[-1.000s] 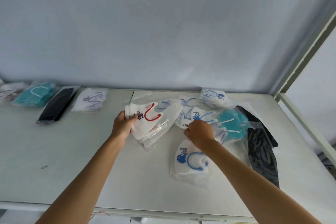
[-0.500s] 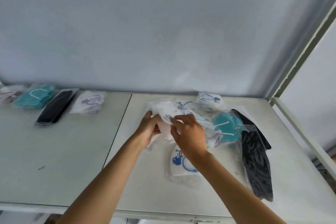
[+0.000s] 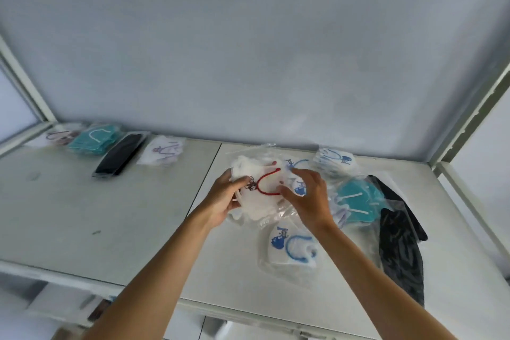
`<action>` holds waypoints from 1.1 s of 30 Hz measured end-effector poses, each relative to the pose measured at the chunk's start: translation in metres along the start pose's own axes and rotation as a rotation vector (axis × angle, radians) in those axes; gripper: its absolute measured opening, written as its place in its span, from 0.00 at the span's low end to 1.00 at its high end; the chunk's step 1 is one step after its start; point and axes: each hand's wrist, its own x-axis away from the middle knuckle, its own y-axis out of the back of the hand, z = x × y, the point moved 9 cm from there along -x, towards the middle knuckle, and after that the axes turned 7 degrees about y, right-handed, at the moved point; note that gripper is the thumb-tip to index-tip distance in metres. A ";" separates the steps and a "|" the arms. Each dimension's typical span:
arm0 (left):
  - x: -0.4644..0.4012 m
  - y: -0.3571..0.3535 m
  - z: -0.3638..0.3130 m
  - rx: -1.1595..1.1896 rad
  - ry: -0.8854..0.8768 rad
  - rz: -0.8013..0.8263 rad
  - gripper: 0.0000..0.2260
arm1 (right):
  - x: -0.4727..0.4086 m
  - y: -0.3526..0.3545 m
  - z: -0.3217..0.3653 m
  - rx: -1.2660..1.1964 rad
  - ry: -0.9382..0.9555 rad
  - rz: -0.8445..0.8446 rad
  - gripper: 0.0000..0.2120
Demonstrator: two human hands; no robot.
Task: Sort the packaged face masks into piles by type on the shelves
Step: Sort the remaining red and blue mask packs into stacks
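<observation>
On the white shelf (image 3: 116, 218), both hands work at a small stack of clear-bagged white masks whose top one has a red ear loop (image 3: 266, 183); the stack sits near the middle, just right of the seam between the two shelf panels. The left hand (image 3: 225, 201) grips the stack's left edge, thumb curled over the top and fingers underneath. The right hand (image 3: 306, 196) lies over the stack's right side with fingers bent, its thumb pressing by the red loop; whether it actually pinches the bag cannot be told. Crowding the right side is a loose heap: a white mask with blue loop and blue print (image 3: 289, 247) lies nearest, in crinkled glossy plastic; a teal mask (image 3: 356, 203) with white loops lies just right of the right hand; dark grey and black masks (image 3: 400, 254) stretch along the right edge; more blue-printed white packs (image 3: 335, 161) sit at the far side by the wall. Along the far left stand the sorted piles, well apart from the hands: a pale pack with dark loops (image 3: 56, 135), a teal pile (image 3: 95, 139), a long black pack (image 3: 120, 154) and a white pack with purple print (image 3: 162, 150). The near left of the shelf is bare, smooth and slightly smudged. Pale metal uprights (image 3: 474, 107) frame both ends, and a plain grey wall (image 3: 248, 50) closes the back.
</observation>
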 end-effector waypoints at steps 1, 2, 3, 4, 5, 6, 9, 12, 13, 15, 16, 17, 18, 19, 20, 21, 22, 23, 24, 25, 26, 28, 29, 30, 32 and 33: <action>0.004 0.004 -0.001 -0.015 0.006 0.004 0.07 | -0.001 -0.004 -0.010 -0.185 -0.161 0.068 0.30; 0.009 0.009 -0.003 -0.032 0.008 0.000 0.06 | 0.001 -0.014 -0.016 -0.381 -0.297 0.151 0.32; 0.014 0.014 -0.003 -0.039 0.008 -0.006 0.05 | 0.006 -0.024 -0.014 -0.524 -0.392 0.249 0.30; 0.017 0.017 -0.003 -0.047 0.008 -0.012 0.06 | 0.011 -0.032 -0.009 -0.574 -0.433 0.344 0.25; 0.022 0.023 -0.004 -0.053 0.005 -0.028 0.07 | 0.016 -0.038 -0.003 -0.566 -0.436 0.423 0.20; 0.027 0.028 -0.004 -0.071 0.000 -0.051 0.08 | 0.020 -0.043 0.003 -0.533 -0.417 0.477 0.15; 0.041 0.050 -0.007 -0.102 -0.015 -0.144 0.06 | 0.025 -0.062 0.013 -0.488 -0.381 0.518 0.07; 0.051 0.079 -0.011 -0.116 -0.025 -0.208 0.06 | 0.027 -0.080 0.030 -0.470 -0.365 0.499 0.07; 0.054 0.088 -0.012 -0.118 -0.028 -0.216 0.07 | 0.028 -0.087 0.036 -0.466 -0.358 0.491 0.06; 0.058 0.110 -0.016 -0.117 -0.034 -0.232 0.11 | 0.031 -0.103 0.049 -0.458 -0.343 0.472 0.06; 0.060 0.123 -0.019 -0.116 -0.038 -0.243 0.12 | 0.033 -0.112 0.056 -0.465 -0.340 0.461 0.08; 0.062 0.138 -0.022 -0.116 -0.042 -0.252 0.12 | 0.035 -0.124 0.065 -0.476 -0.336 0.453 0.09; 0.064 0.154 -0.025 -0.122 -0.047 -0.256 0.12 | 0.038 -0.136 0.075 -0.484 -0.333 0.447 0.09; 0.065 0.168 -0.028 -0.122 -0.049 -0.259 0.11 | 0.040 -0.147 0.084 -0.494 -0.327 0.438 0.09; 0.067 0.186 -0.030 -0.123 -0.051 -0.260 0.09 | 0.044 -0.162 0.095 -0.508 -0.324 0.428 0.09; 0.068 0.202 -0.033 -0.125 -0.056 -0.255 0.08 | 0.047 -0.177 0.104 -0.519 -0.324 0.415 0.08; 0.070 0.221 -0.036 -0.134 -0.054 -0.254 0.08 | 0.051 -0.193 0.114 -0.531 -0.326 0.400 0.07; 0.072 0.239 -0.039 -0.147 -0.050 -0.252 0.08 | 0.054 -0.210 0.123 -0.542 -0.336 0.383 0.07; 0.074 0.254 -0.041 -0.159 -0.043 -0.252 0.08 | 0.057 -0.222 0.131 -0.549 -0.342 0.369 0.07; 0.076 0.274 -0.044 -0.168 -0.035 -0.250 0.08 | 0.061 -0.239 0.142 -0.556 -0.346 0.360 0.07; 0.077 0.291 -0.047 -0.176 -0.034 -0.246 0.08 | 0.064 -0.254 0.152 -0.559 -0.348 0.354 0.06; 0.081 0.326 -0.053 -0.184 -0.027 -0.252 0.07 | 0.067 -0.282 0.172 -0.558 -0.342 0.352 0.06; 0.083 0.340 -0.056 -0.184 -0.028 -0.261 0.07 | 0.068 -0.293 0.181 -0.554 -0.338 0.352 0.07; 0.086 0.357 -0.059 -0.181 -0.028 -0.275 0.08 | 0.069 -0.307 0.192 -0.549 -0.334 0.357 0.08; 0.090 0.391 -0.062 -0.175 -0.022 -0.303 0.09 | 0.068 -0.335 0.211 -0.542 -0.334 0.372 0.08; 0.091 0.407 -0.062 -0.171 -0.016 -0.315 0.10 | 0.067 -0.349 0.219 -0.537 -0.339 0.383 0.08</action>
